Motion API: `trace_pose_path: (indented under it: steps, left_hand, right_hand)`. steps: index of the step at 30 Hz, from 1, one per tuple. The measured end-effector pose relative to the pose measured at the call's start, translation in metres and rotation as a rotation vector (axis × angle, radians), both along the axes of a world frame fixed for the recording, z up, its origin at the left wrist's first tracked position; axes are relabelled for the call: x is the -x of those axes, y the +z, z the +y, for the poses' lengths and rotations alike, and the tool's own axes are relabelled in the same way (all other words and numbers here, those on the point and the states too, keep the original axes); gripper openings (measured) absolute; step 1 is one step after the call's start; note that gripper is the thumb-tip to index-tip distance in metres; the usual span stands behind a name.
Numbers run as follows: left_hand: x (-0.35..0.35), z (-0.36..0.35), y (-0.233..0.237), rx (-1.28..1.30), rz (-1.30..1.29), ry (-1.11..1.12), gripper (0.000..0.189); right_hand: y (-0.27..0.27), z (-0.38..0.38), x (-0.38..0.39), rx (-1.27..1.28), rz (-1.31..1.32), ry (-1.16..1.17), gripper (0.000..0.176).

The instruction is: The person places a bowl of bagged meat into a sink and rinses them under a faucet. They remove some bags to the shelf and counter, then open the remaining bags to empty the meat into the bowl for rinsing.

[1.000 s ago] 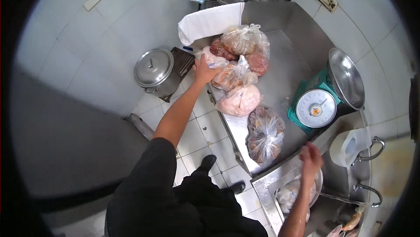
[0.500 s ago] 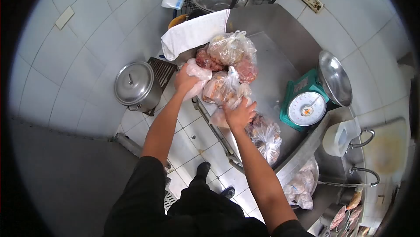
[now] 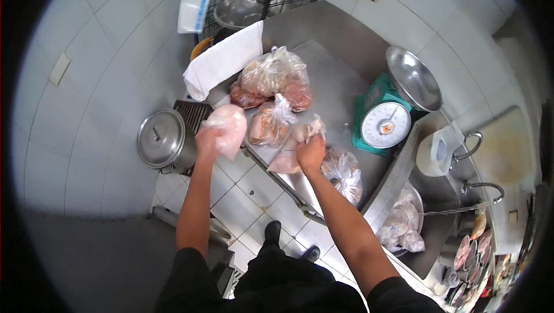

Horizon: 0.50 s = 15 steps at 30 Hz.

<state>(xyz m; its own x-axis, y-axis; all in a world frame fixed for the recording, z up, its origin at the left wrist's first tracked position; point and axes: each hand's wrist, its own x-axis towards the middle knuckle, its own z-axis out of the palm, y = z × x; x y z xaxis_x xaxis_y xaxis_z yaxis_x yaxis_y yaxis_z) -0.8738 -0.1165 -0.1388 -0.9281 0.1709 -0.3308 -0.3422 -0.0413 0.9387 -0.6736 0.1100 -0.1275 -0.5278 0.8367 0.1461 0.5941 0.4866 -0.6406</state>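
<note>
My left hand is closed on a plastic bag of pale pink contents, held off the left edge of the steel counter. With closed fingers my right hand grips the gathered top of another clear plastic bag, pale inside, at the counter's front edge. Between and beyond the hands sit a knotted bag of orange-brown pieces and a bigger clear bag by red meat. A further tied bag lies beside my right wrist.
A green dial scale with a steel pan stands at the counter's right. Bags fill a basin in the sink, where water runs from a tap. A lidded pot stands left; a white towel hangs over the back-left edge.
My left hand has drawn its pink bag left, away from the other bags. My right hand, spread before, has closed on the pale bag's top. The camera view has shifted.
</note>
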Motion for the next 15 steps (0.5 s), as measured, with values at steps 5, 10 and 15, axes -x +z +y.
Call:
trace_pose_path:
  steps: [5, 10, 15]
  left_hand:
    - [-0.016, -0.038, -0.026, -0.669, -0.277, -0.139, 0.050]
    - [-0.050, -0.066, -0.018, -0.774, -0.525, 0.010, 0.040]
    - [-0.086, -0.044, 0.036, -0.888, -0.489, 0.020, 0.043]
  right_hand:
    - [0.006, 0.026, -0.007, 0.110, -0.047, -0.076, 0.022]
    - [0.008, 0.031, -0.016, -0.032, -0.006, -0.035, 0.023]
    - [0.051, 0.037, -0.056, 0.585, 0.451, -0.056, 0.035]
